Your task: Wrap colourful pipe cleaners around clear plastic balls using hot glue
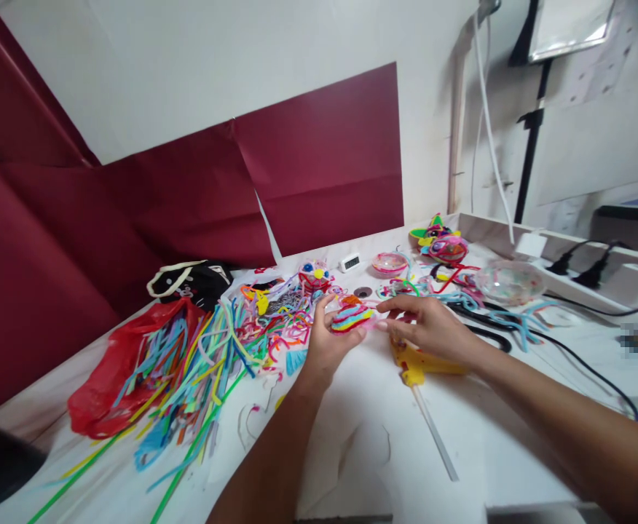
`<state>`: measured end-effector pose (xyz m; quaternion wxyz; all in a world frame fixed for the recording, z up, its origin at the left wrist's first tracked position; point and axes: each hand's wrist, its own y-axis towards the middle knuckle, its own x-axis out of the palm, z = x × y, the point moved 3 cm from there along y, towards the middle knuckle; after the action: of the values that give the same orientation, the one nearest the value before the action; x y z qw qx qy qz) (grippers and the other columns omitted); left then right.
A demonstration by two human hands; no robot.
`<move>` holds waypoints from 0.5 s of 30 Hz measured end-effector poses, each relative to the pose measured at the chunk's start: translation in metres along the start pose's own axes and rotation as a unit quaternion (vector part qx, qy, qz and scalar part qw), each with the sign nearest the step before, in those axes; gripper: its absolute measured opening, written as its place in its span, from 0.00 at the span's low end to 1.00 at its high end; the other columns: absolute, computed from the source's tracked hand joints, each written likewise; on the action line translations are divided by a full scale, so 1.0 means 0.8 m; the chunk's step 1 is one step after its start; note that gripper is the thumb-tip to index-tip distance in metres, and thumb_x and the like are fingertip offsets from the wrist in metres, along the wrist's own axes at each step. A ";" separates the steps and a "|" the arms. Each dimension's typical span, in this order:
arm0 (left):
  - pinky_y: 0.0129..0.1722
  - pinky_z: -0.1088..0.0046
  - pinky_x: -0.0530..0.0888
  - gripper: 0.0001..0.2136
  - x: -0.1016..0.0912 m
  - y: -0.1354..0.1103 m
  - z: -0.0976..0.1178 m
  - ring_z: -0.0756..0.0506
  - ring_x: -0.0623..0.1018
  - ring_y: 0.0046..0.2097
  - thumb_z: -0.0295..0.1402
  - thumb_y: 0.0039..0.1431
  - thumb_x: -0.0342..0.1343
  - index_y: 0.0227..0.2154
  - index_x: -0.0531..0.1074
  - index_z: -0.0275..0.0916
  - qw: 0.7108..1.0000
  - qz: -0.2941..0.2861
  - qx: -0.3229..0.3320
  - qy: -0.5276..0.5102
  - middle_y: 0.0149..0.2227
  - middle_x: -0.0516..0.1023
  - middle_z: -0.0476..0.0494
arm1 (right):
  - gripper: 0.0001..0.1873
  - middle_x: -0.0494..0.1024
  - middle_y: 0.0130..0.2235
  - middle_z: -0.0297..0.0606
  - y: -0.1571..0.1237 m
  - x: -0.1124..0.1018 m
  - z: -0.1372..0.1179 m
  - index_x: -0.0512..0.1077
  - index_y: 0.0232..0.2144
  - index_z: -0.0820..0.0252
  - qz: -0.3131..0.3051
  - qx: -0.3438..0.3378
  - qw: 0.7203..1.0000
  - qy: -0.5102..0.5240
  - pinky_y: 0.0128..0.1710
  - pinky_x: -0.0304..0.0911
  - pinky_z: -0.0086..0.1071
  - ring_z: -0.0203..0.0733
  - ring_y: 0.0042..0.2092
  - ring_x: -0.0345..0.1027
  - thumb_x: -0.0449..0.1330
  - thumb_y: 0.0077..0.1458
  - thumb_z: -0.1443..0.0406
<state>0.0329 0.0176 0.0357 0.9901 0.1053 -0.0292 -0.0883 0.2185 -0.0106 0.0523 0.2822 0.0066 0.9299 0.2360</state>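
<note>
My left hand is closed round a small rounded craft piece covered in striped pipe cleaners of red, blue, yellow and pink. At its right edge my right hand pinches a pink pipe cleaner that touches the piece; the exact fingertip contact is too small to make out. Below my right hand lies a yellow glue gun, partly hidden by my wrist, with a pale glue stick pointing toward me.
A red plastic bag spills many loose pipe cleaners on the left. Behind are a finished-looking pipe-cleaner figure, a small digital clock and a clear bowl. Black cables cross the right side.
</note>
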 end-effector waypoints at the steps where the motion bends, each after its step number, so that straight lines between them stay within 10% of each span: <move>1: 0.48 0.62 0.74 0.37 -0.003 0.002 0.001 0.42 0.79 0.45 0.30 0.41 0.69 0.56 0.59 0.45 1.000 0.014 0.015 0.007 0.48 0.74 0.41 | 0.19 0.82 0.42 0.42 0.001 -0.006 -0.002 0.78 0.41 0.59 0.020 -0.005 1.000 -0.001 0.41 0.68 0.37 0.48 0.41 0.75 0.62 0.52 0.53; 8: 0.49 0.62 0.73 0.37 -0.033 0.020 -0.002 0.45 0.78 0.45 0.29 0.42 0.68 0.56 0.58 0.46 0.987 0.135 0.088 -0.021 0.49 0.73 0.42 | 0.17 0.83 0.35 0.40 0.005 -0.052 0.009 0.78 0.35 0.58 0.169 0.017 0.985 -0.010 0.36 0.68 0.37 0.48 0.37 0.76 0.58 0.55 0.52; 15: 0.47 0.68 0.74 0.36 -0.035 0.021 -0.002 0.48 0.78 0.43 0.28 0.43 0.67 0.55 0.59 0.49 0.981 0.150 0.105 -0.069 0.48 0.74 0.46 | 0.19 0.80 0.47 0.43 -0.021 -0.036 0.037 0.77 0.43 0.60 -0.133 -0.015 0.968 -0.210 0.48 0.66 0.38 0.50 0.47 0.73 0.59 0.46 0.68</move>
<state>0.0085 0.0391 0.0366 0.9712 0.1963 -0.1218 0.0579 0.2607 -0.0168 0.0383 0.5004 -0.0723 0.8385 0.2033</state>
